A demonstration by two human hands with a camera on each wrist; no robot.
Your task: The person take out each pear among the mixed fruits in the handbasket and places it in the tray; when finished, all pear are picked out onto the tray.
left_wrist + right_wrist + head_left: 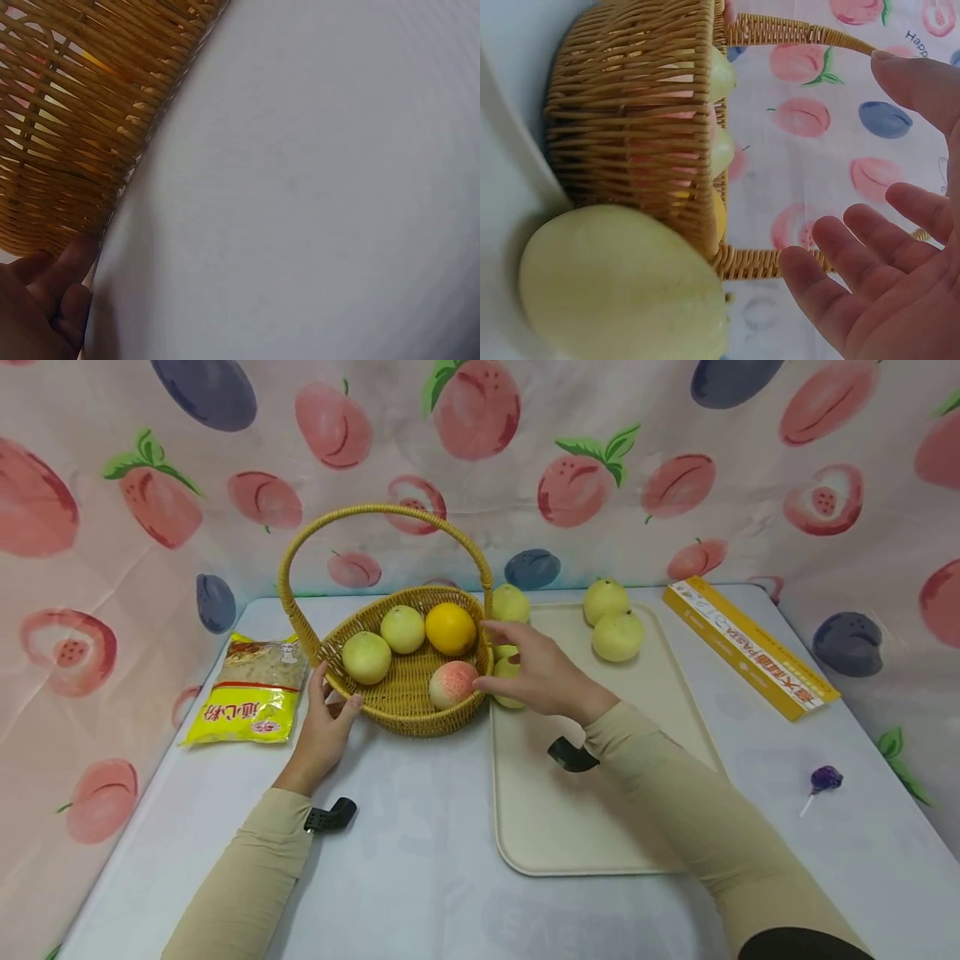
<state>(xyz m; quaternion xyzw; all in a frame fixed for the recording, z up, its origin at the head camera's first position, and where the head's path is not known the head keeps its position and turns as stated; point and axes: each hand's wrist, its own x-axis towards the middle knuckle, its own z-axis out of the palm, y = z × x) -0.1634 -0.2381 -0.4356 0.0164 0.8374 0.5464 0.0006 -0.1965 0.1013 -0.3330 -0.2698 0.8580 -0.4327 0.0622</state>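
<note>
A wicker basket (412, 724) with a tall arched handle stands at the back of the table. Inside it lie an orange (451, 629), a peach (453, 684) and two pale green, guava-like fruits (367, 657). My left hand (322, 731) grips the basket's left side; in the left wrist view its fingers (71, 270) reach the lower edge of the weave. At the basket's right side is my right hand (543, 672), fingers spread and thumb apart. The right wrist view shows that palm (900, 300) holding nothing, with one green fruit (622, 285) beside the basket wall.
A beige tray (592, 827) lies right of the basket, with several green fruits (618, 636) toward its back. Left of the basket is a yellow pasta bag (251, 693). A long pasta box (750, 647) and a purple lollipop (826, 778) lie at the right.
</note>
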